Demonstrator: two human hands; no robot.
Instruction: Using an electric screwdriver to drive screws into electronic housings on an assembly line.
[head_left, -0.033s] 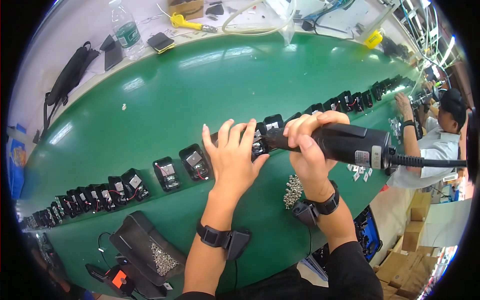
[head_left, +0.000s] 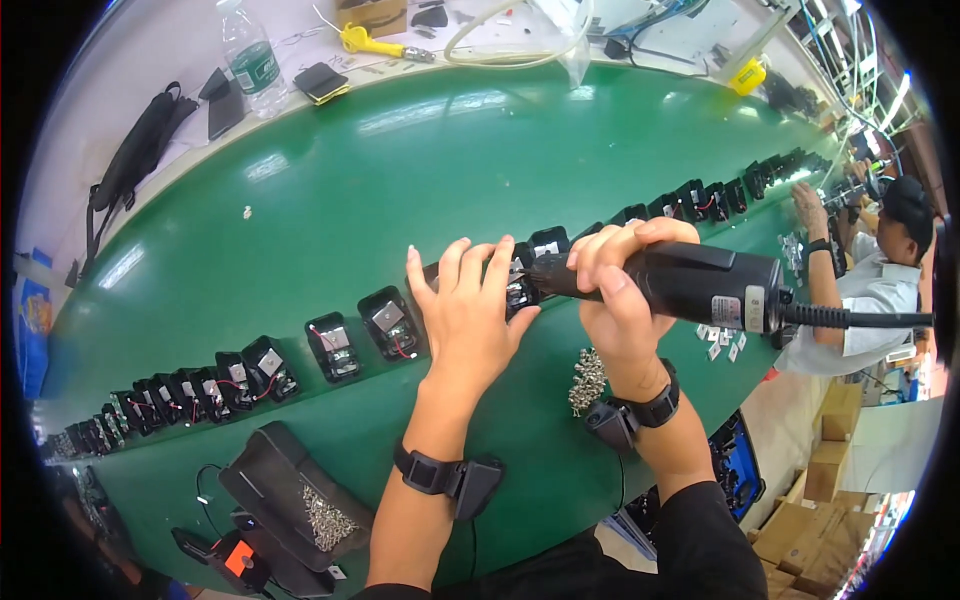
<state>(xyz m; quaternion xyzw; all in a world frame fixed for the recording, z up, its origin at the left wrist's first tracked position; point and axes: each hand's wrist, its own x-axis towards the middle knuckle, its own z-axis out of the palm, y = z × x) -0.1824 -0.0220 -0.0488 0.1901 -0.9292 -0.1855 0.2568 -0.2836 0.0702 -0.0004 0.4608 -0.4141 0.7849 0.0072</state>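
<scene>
My right hand (head_left: 625, 300) is wrapped round a black corded electric screwdriver (head_left: 715, 285), held almost level with its tip toward the left. That tip meets a small black plastic housing (head_left: 521, 290) with parts inside; the exact contact is too dark to make out. Against the same housing, my left hand (head_left: 465, 310) presses with thumb and index finger, steadying it on the green table, its other fingers spread. Left of that hand stand two more open housings, one with a grey block (head_left: 388, 320) and one with a red wire (head_left: 332, 347).
A long row of similar housings (head_left: 265, 368) crosses the green table (head_left: 380, 190). Small screws lie in a pile (head_left: 588, 382) and in a black tray (head_left: 285, 470). Small metal plates (head_left: 720, 340) lie at right. A co-worker (head_left: 890, 260) sits at far right.
</scene>
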